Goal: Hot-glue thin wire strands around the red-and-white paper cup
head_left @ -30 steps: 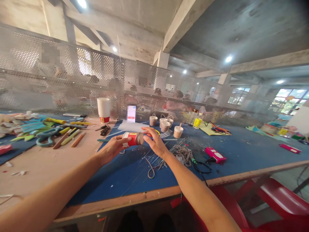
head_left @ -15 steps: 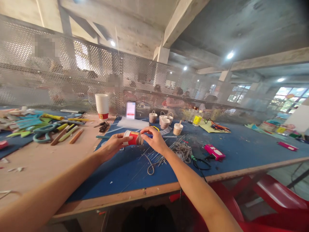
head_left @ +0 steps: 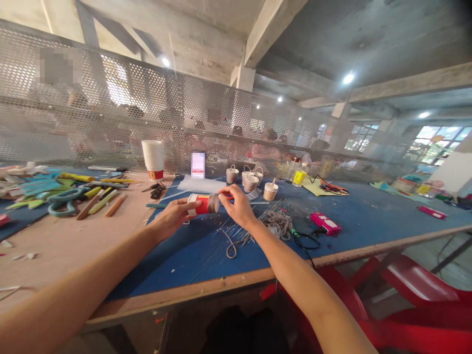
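Note:
A red and white paper cup (head_left: pixel 201 204) lies on its side in my left hand (head_left: pixel 173 215), its fingers closed around the white end. A grey-brown band (head_left: pixel 213 203), which looks like wound cord, circles the cup's right end. Just right of that band is my right hand (head_left: pixel 237 204), thumb and fingertips pinched together. A bit of red shows by those fingers, but what they grip is too small to make out. Below and right of this hand lies a tangle of grey cord (head_left: pixel 278 223) with thin, straight strands and a loose loop (head_left: pixel 231 250).
Small cups with handles (head_left: pixel 250 183) stand behind my hands, near an upright phone (head_left: pixel 198 164). Stacked paper cups (head_left: pixel 152 157) are at the back left, with scissors (head_left: pixel 66 200) and coloured sticks (head_left: pixel 115 205) nearer. A pink device (head_left: pixel 326 223) lies right; perforated metal (head_left: pixel 210 105) borders the back.
My right hand has moved slightly away from the band and up, and the red bit now shows by its fingers. The left hand still holds the cup; the whole view has shifted a little.

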Demonstrator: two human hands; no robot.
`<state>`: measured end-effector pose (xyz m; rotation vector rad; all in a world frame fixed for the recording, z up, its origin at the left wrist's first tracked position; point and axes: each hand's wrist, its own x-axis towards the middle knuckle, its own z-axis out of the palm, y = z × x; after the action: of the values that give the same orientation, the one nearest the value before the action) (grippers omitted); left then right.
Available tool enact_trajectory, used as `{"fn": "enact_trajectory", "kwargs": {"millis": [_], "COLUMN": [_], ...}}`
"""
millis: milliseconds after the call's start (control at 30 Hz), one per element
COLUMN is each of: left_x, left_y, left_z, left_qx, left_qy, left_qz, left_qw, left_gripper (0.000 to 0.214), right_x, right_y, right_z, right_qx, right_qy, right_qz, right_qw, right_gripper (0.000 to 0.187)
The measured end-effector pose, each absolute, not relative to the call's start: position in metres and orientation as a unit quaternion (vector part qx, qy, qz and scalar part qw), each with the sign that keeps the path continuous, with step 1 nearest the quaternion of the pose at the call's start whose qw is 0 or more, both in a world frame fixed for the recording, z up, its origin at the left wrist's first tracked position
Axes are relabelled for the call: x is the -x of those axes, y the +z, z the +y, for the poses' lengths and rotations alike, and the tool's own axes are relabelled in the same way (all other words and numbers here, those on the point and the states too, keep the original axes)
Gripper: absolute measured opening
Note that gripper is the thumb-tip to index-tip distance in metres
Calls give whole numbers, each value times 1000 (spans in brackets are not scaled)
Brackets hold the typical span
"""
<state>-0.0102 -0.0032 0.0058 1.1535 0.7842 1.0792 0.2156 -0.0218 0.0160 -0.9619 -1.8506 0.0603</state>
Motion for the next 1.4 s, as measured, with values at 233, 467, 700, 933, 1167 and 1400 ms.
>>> {"fn": "enact_trajectory", "kwargs": {"millis": [233, 467, 700, 933, 1167, 1400], "left_x": [14, 14, 14, 17, 25, 23], "left_y": [4, 11, 18, 12, 0, -4], "left_z": [6, 6, 2, 3, 19, 19], "left_qx": [-484, -484, -478, -472, -454, -450], "left_qy": [485, 481, 485, 501, 537, 535], "left_qz": [283, 221, 193, 220, 254, 282], "left_qw": [671, 696, 706, 691, 665, 657], "left_gripper": [26, 27, 23, 22, 27, 29], "right_x": [-225, -217, -196, -200, -265, -294], "right_y": [14, 3, 6, 5, 20, 9], "right_z": [-28, -49, -33, -24, -14, -17], "right_qx": [450, 450, 435, 471, 616, 697], "right_qy": [67, 152, 242, 222, -61, -54], "right_qz": [-712, -706, -704, -706, -750, -699], "right_qw": [535, 525, 507, 481, 233, 152], "right_gripper": [20, 53, 75, 45, 19, 40]}}
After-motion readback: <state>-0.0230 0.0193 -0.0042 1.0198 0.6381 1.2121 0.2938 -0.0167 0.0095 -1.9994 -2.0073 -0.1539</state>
